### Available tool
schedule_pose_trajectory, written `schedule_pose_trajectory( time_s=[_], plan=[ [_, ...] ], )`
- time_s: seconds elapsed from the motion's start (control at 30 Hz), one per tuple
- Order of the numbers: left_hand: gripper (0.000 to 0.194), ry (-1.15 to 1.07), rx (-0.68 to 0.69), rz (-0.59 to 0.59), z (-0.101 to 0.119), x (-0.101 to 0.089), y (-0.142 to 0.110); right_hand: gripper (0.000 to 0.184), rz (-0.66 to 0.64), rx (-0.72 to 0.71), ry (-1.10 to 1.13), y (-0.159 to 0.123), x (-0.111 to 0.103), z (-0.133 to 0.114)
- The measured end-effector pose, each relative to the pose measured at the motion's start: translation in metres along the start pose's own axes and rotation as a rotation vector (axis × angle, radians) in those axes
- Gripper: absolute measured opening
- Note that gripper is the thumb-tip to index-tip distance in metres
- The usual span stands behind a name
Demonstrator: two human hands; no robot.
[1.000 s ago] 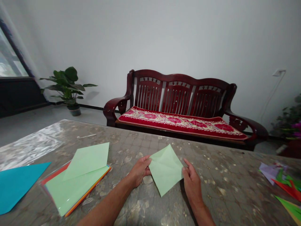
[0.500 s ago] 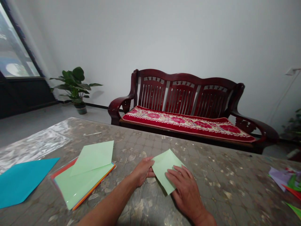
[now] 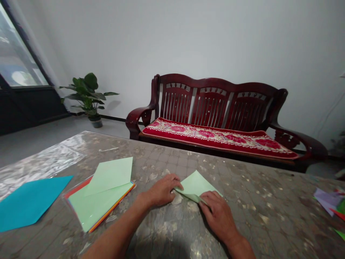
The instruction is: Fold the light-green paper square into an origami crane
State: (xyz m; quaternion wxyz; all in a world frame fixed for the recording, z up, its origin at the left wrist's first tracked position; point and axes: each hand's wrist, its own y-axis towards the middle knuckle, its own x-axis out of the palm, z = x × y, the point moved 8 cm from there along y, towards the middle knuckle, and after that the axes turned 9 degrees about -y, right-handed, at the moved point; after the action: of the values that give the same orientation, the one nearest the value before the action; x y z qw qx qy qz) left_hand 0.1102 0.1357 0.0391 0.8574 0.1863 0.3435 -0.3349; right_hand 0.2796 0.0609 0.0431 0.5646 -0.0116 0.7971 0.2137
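Note:
A sheet of light green paper point(image 3: 198, 183) lies on the patterned tabletop between my hands, its near edge bent up in a fold. At its left corner, my left hand point(image 3: 165, 190) pinches the paper between thumb and fingers. My right hand point(image 3: 217, 212) grips the near right part of the fold, fingers curled over it and thumb below. The paper's far corner points away from me and lies free. Part of its right side is hidden under my right fingers.
Left of my hands lies a stack of coloured paper point(image 3: 101, 205) with a loose green sheet point(image 3: 113, 174) on top. Farther left is a blue sheet point(image 3: 32, 201). A thin white stick point(image 3: 108, 149) lies near the far edge. Colourful paper pieces point(image 3: 329, 201) sit at the right. Beyond stands a wooden bench point(image 3: 212, 104).
The near edge of the green paper, earlier hanging flat toward me, is now folded up. My right hand has moved from lying on the sheet to gripping its near right part.

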Motion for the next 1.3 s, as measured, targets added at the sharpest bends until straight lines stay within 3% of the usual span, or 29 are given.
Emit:
schedule_pose_trajectory(
  time_s=[0.13, 0.3, 0.7, 0.97, 1.3],
  plan=[
    [0.029, 0.01, -0.066, -0.007, -0.008, 0.0, 0.002, 0.023, -0.03, 0.097, 0.001, 0.002, 0.003, 0.008],
    [0.009, -0.034, -0.142, 0.109, -0.006, -0.003, -0.001, 0.028, -0.049, 0.23, -0.042, 0.002, 0.008, 0.018],
    [0.007, 0.016, -0.17, 0.257, -0.007, 0.005, -0.007, 0.016, -0.131, 0.412, -0.275, 0.004, 0.01, 0.022],
    [0.007, 0.065, -0.2, 0.28, -0.006, 0.005, -0.007, 0.02, -0.248, 0.518, -0.356, 0.005, 0.006, 0.022],
    [0.007, 0.086, -0.196, 0.225, -0.012, -0.002, -0.009, 0.017, -0.278, 0.538, -0.363, 0.002, 0.009, 0.026]
  ],
)
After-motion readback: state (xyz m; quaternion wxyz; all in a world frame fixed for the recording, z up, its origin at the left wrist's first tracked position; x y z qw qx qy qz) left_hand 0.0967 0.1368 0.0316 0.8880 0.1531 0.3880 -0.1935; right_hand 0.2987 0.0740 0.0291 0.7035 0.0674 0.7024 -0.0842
